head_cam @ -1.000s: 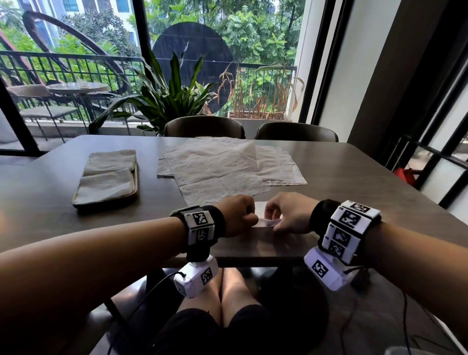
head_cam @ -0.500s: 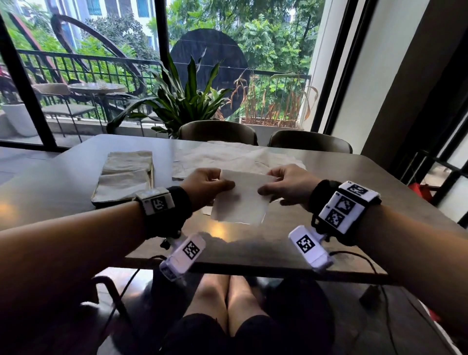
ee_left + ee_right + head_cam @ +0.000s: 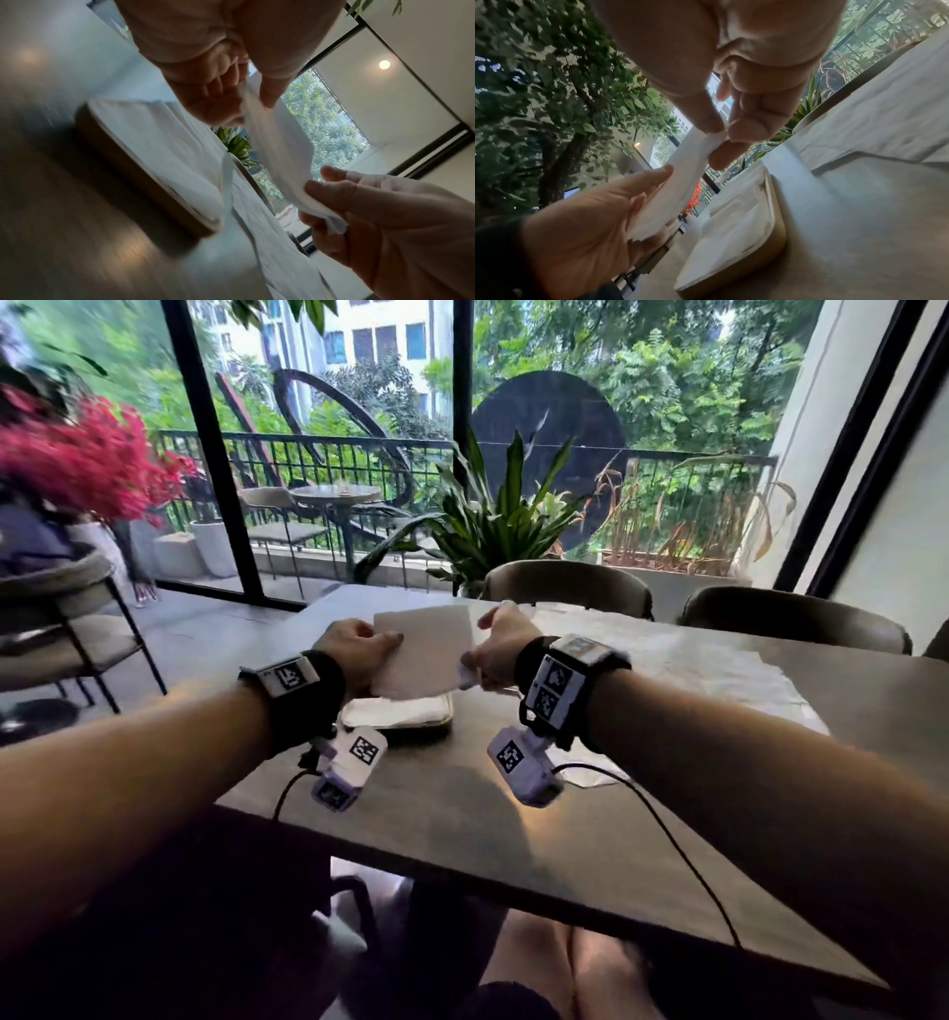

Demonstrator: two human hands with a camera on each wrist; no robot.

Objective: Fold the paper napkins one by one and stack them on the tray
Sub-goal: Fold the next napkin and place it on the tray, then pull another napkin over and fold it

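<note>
A folded white napkin (image 3: 423, 652) hangs in the air, held at its two side edges by both hands. My left hand (image 3: 382, 649) pinches its left edge between thumb and fingers, and my right hand (image 3: 480, 654) pinches the right edge. Directly beneath lies the brown tray (image 3: 411, 727) with a stack of folded napkins (image 3: 395, 711). The left wrist view shows the held napkin (image 3: 277, 152) above the tray (image 3: 141, 182). In the right wrist view my right hand (image 3: 721, 130) pinches the napkin (image 3: 680, 182) over the tray (image 3: 773, 229).
Several unfolded napkins (image 3: 667, 660) lie spread on the grey table (image 3: 513, 814) to the right of the tray. Two chairs (image 3: 565, 588) stand at the far side, another chair (image 3: 67, 618) off to the left. The near table edge runs under my forearms.
Both hands lifted the folded napkin from the near table edge and carried it left, over the tray. The head view swung left with them.
</note>
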